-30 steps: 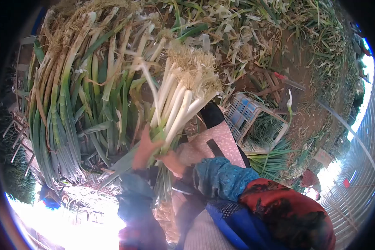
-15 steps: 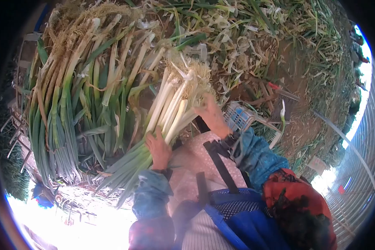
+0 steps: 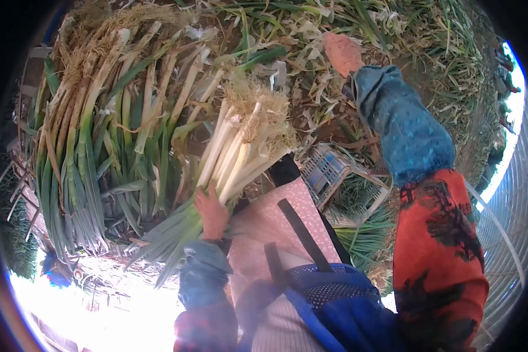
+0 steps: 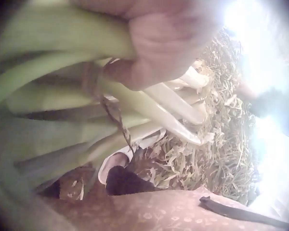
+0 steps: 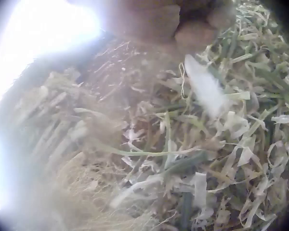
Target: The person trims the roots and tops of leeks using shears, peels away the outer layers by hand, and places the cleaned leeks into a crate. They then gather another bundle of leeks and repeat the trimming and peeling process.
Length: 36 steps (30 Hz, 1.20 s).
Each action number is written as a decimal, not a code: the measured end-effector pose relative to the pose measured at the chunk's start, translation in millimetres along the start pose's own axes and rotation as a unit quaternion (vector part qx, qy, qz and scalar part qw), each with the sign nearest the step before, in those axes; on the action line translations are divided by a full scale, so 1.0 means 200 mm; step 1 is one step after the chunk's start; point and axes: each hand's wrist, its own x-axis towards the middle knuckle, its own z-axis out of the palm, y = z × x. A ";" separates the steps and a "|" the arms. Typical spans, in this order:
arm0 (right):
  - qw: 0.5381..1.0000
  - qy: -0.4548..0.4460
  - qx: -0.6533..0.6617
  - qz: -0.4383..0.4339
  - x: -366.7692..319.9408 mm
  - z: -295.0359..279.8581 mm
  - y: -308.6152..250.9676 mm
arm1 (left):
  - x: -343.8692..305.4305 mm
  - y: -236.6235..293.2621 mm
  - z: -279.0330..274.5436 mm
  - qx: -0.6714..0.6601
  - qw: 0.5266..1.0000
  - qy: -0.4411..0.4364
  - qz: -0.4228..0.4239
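A bundle of large green onions (image 3: 232, 155), with thick white shafts and a mass of pale roots, lies slanted in front of the person, roots pointing away. The left hand (image 3: 211, 214) grips it where the shafts turn to green leaves; the left wrist view shows the thumb and palm of this left hand (image 4: 159, 48) round the stalks. Stretched far forward to the right, the right hand (image 3: 343, 54) is over a heap of scraps, its fingers curled. A blurred white strip of onion skin (image 5: 204, 86) hangs right at its fingertips in the right wrist view.
Many untrimmed green onions (image 3: 88, 129) lie side by side at the left. Peelings and leaf scraps (image 3: 311, 29) cover the ground ahead. A plastic crate (image 3: 328, 170) stands right of the bundle, with more green leaves (image 3: 366, 234) beside it. A pink patterned cloth (image 3: 287, 217) covers the lap.
The right hand left the bundle's leaf end, came up beside the roots, then swung forward and right over the scraps. The left hand stays on the bundle, which has shifted slightly left.
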 end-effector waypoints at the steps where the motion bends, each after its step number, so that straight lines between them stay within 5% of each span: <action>1: 0.997 -0.006 -0.014 -0.071 -0.05 -0.05 -0.08 | 0.00 -0.01 -0.01 -0.002 1.000 -0.008 -0.002; 3: 0.959 -0.012 0.050 -0.278 -0.17 0.06 -0.21 | 0.00 0.00 -0.04 -0.008 1.000 -0.021 -0.010; 4: 0.956 -0.153 0.043 -0.246 -0.31 0.09 -0.40 | 0.01 0.00 -0.05 -0.008 1.000 -0.024 -0.012; 5: 0.929 -0.305 0.209 -0.027 -0.43 0.04 -0.59 | 0.02 0.00 -0.05 -0.008 0.999 -0.028 -0.014; 7: 0.942 -0.202 0.234 -0.129 -0.70 0.17 -0.86 | 0.03 -0.01 -0.04 -0.004 0.999 -0.030 -0.010; 9: 0.950 -0.256 0.180 -0.018 -0.70 0.18 -0.96 | 0.02 -0.01 -0.04 -0.003 0.999 -0.031 -0.012; 11: 0.968 -0.215 0.079 -0.099 -0.54 0.21 -0.77 | 0.04 0.00 -0.06 -0.007 0.999 -0.035 -0.010; 14: 0.992 -0.096 0.067 0.054 -0.24 0.41 -0.23 | 0.05 -0.03 -0.01 0.026 0.999 -0.012 -0.018; 16: 0.995 -0.054 -0.048 -0.072 -0.11 0.10 -0.12 | 0.04 -0.02 -0.02 0.017 0.999 -0.022 -0.028; 19: 0.987 0.020 0.155 -0.045 -0.08 -0.10 -0.56 | 0.04 0.02 -0.05 0.002 0.999 -0.003 -0.040; 21: 0.943 0.088 0.190 -0.257 -0.22 -0.14 -1.00 | 0.02 0.00 -0.03 -0.008 0.999 0.027 -0.036; 25: 0.903 -0.054 0.247 -0.348 -0.60 -0.03 -1.77 | -0.02 -0.06 0.12 -0.034 0.992 0.119 0.002; 29: 0.920 -0.096 0.206 -0.319 -0.74 0.23 -1.91 | -0.18 -0.05 -0.02 -0.026 0.997 0.044 -0.057; 32: 0.911 -0.131 0.172 -0.351 -0.67 0.17 -1.93 | -0.46 -0.13 -0.21 -0.183 0.971 0.127 -0.091; 34: 0.913 -0.132 0.129 -0.363 -0.65 0.18 -1.98 | -0.78 -0.23 -0.11 -0.379 0.899 0.094 -0.197; 36: 0.910 -0.117 0.085 -0.388 -0.65 0.24 -1.99 | -1.04 -0.33 -0.05 -0.489 0.812 -0.107 -0.300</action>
